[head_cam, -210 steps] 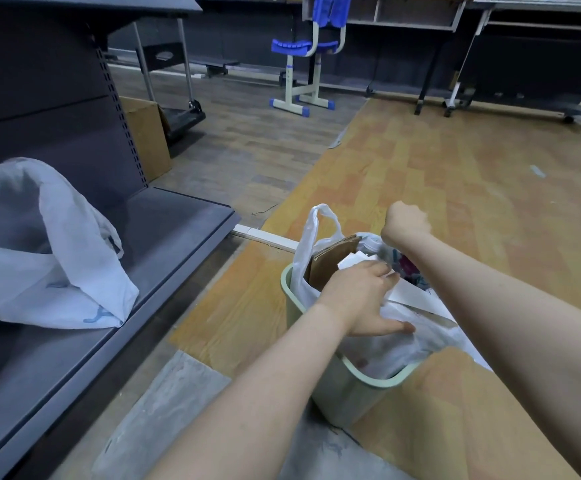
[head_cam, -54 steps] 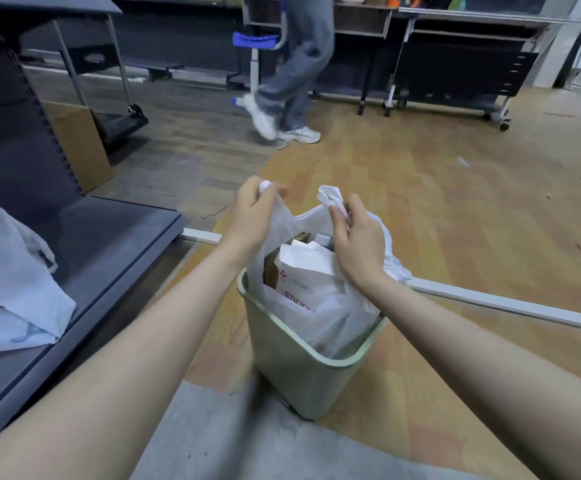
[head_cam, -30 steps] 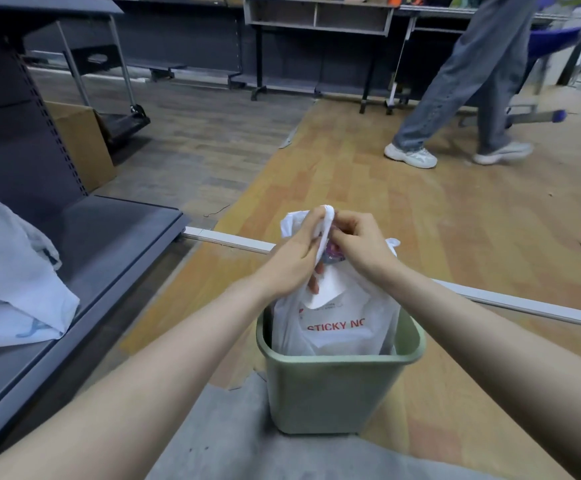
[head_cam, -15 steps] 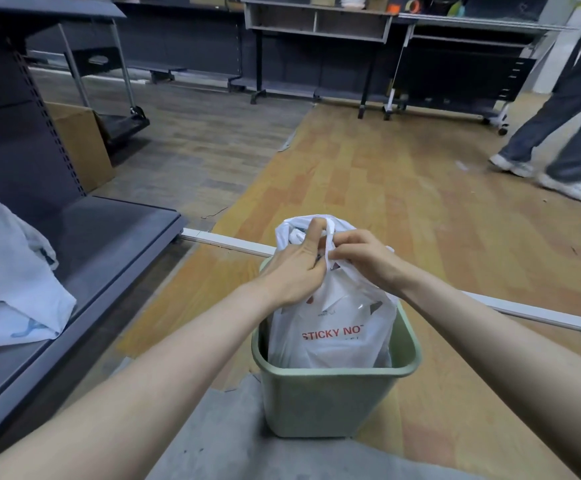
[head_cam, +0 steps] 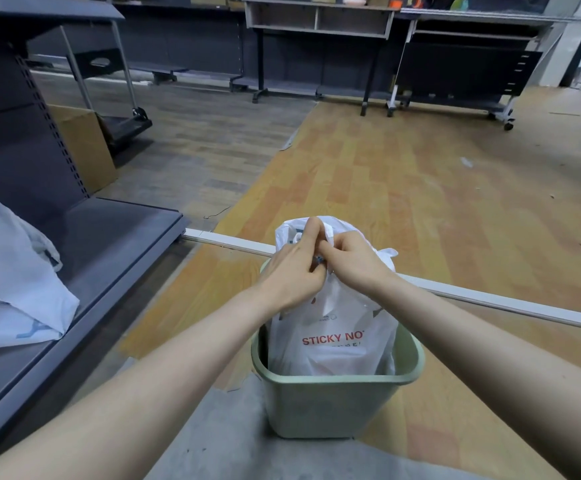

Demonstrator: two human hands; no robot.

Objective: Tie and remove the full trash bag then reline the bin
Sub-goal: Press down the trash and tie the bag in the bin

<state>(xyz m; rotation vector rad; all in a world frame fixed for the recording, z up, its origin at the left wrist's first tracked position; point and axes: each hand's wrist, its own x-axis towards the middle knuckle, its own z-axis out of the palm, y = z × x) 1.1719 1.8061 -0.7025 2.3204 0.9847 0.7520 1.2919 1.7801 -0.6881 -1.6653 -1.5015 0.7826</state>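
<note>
A pale green bin (head_cam: 334,400) stands on the floor in front of me. Inside it sits a full white trash bag (head_cam: 334,344) with red "STICKY NO" lettering showing through. The bag's top is gathered above the rim. My left hand (head_cam: 294,271) and my right hand (head_cam: 355,259) meet over the bag and each pinches one of its handles, fingers working together where the handles cross. A second white bag (head_cam: 12,282) lies slack on the grey shelf at the left.
A dark grey shelf unit (head_cam: 74,244) stands at my left with a cardboard box (head_cam: 85,147) behind it. A white floor strip (head_cam: 490,299) runs across behind the bin. Desks and racks (head_cam: 320,26) line the far wall.
The bag's handles went from held apart to brought together above the bin, and my hands have closed in on them. A person who walked across the back has left the view.
</note>
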